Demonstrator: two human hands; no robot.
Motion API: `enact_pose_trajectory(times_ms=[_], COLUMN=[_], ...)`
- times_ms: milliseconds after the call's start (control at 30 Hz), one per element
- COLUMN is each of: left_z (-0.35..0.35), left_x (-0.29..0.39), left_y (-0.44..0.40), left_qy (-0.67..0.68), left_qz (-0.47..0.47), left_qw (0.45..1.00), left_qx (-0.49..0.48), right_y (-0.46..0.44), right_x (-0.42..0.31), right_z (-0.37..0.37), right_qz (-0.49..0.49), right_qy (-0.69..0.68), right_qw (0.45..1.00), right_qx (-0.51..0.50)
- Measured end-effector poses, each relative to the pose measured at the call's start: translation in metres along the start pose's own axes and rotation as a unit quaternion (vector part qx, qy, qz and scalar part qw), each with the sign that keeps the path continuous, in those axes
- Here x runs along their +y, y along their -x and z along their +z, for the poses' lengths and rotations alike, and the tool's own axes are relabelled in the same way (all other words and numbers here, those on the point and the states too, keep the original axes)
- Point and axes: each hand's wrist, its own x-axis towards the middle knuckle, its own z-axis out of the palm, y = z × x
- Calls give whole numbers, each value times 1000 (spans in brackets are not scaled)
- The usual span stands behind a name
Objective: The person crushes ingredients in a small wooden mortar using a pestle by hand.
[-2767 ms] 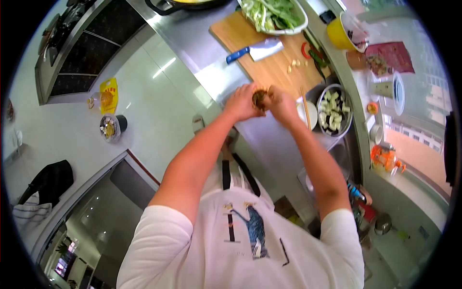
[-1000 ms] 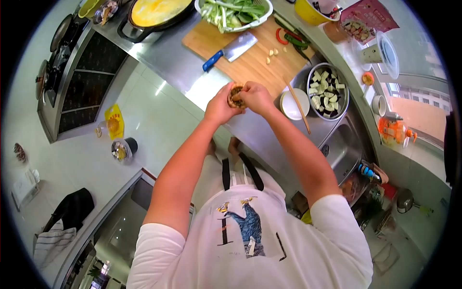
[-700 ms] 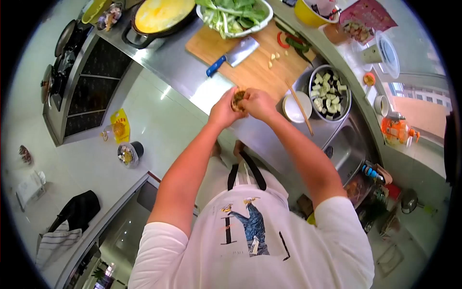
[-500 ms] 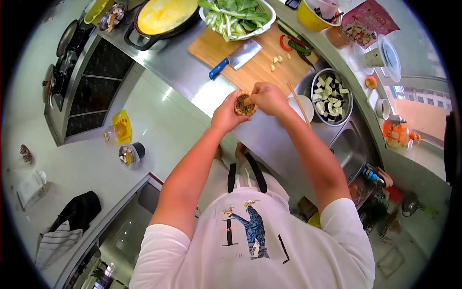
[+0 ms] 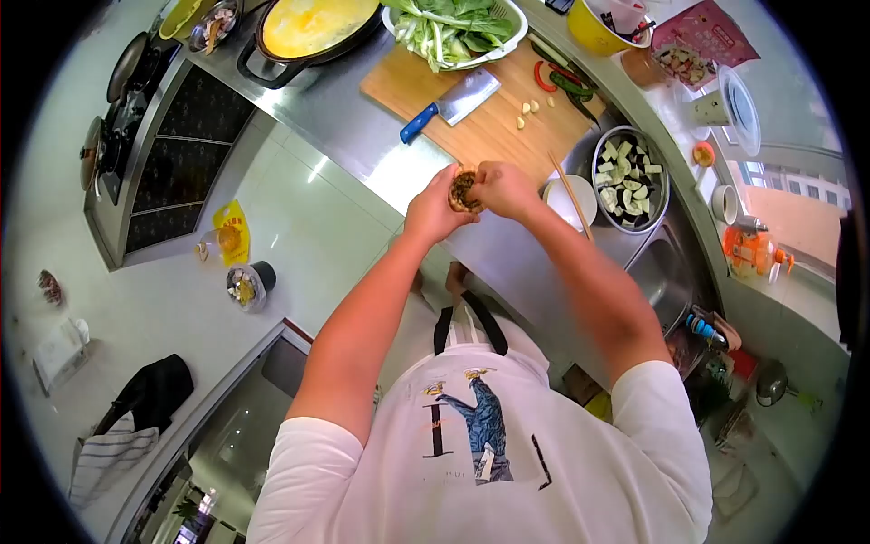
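My left hand [image 5: 433,207] is wrapped round a small round brown cup-like thing [image 5: 463,189], its dark, speckled inside facing up. I cannot make out exactly what kind of thing it is. The fingers of my right hand [image 5: 503,189] are closed at its opening, and whatever they pinch is hidden. Both hands are over the counter's front edge, just below the wooden cutting board [image 5: 399,82]. On that board lie a cleaver with a blue handle [image 5: 464,100], several peeled garlic cloves [image 5: 524,110], and red and green chillies [image 5: 571,87].
Right of my hands are a white plate [image 5: 571,210], chopsticks [image 5: 567,192], a metal bowl of cut eggplant [image 5: 666,195] and a sink [image 5: 666,276]. Leafy greens fill a white basket [image 5: 517,34]. A black pan [image 5: 272,72] holds something yellow. A yellow bucket [image 5: 594,29] stands behind.
My right fingers have shifted slightly inside the opening of the round thing, covering more of it. My left hand keeps its hold. The whole view has shifted a little to the right.
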Motion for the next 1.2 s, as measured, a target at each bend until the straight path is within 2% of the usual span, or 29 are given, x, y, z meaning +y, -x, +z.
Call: enact_pose_trajectory(times_ms=[67,167,200,300,367,433,467,500,567,600,700,767,833,867,933,967,1033,1100,1167,1200], left_z=[1,-3,-5,0,0,-4,-9,-12,2,4,-1,-1,-5,-7,-11,-14,-23,-31,-42,-44], left_x=[-4,0,6,-1,-1,2,6,11,-8,-8,-4,-7,-5,-4,0,3,5,1,-16,-34], left_y=[-10,0,1,0,-6,3,0,1,-11,-3,-17,-10,-12,-13,-9,-8,-2,10,25,32], left_qy=[6,16,18,25,13,6,14,22,43,36,13,-17,-33,-56,-81,-85,-91,-83,-79,-42], left_qz=[14,-5,-14,6,14,-1,-13,-23,4,6,30,37,38,43,44,38,34,37,37,38], left_qw=[1000,1000,1000,1000,1000,1000,999,999,999,999,999,999,998,997,995,995,995,996,996,996], left_qx=[12,-5,-17,3,0,-13,-26,-41,5,-1,-2,-31,-32,-34,-29,-35,-30,-4,31,66], right_y=[-1,2,0,-6,-16,-1,-2,4,-11,-6,5,14,21,24,42,46,50,49,51,49], right_x=[-11,-3,-3,-2,0,-11,-6,5,13,9,12,15,19,22,2,-1,1,-1,-7,-6], right_z=[-22,6,9,2,-12,-19,0,13,15,5,-9,-11,-3,-3,-13,-13,-17,-26,-37,-38], right_qz=[5,27,35,9,-22,18,12,18,-11,11,-29,-8,-131,-135,-163,-171,-180,-181,-38,-47], right_qy=[-31,-10,-47,-15,20,-79,-8,-10,-90,-66,-101,-128,-88,-88,46,46,-40,-51,-177,-176], right_qw=[999,999,998,1000,999,995,999,999,995,998,994,992,987,987,985,983,964,960,971,970], right_qx=[12,37,33,7,36,50,50,50,43,1,36,-1,-7,-3,40,43,193,210,157,162])
